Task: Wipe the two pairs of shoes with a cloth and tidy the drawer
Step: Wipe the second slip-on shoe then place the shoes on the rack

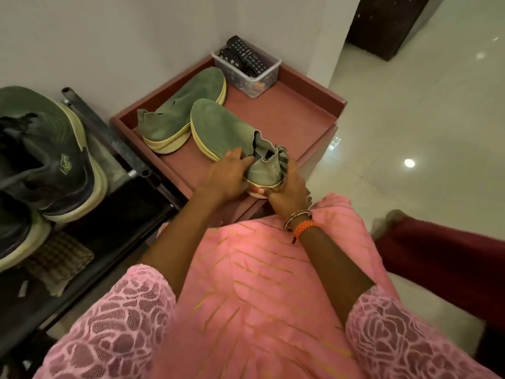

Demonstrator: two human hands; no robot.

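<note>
Two green slip-on shoes with pale yellow soles lie in the reddish-brown drawer tray (300,116). The far shoe (185,105) rests near the wall. The near shoe (221,127) has its heel toward me. My left hand (226,176) grips that heel from the left, thumb under the sole. My right hand (289,184) holds a striped cloth (282,157) against the heel's right side. A second pair, dark sneakers (46,154) with off-white soles, sits on the black rack at left.
A clear plastic box (247,69) with remote controls stands at the tray's back corner by the wall. The black shoe rack (120,149) borders the tray on the left, with a woven mat (58,258) on its lower shelf. Glossy floor (410,110) lies to the right.
</note>
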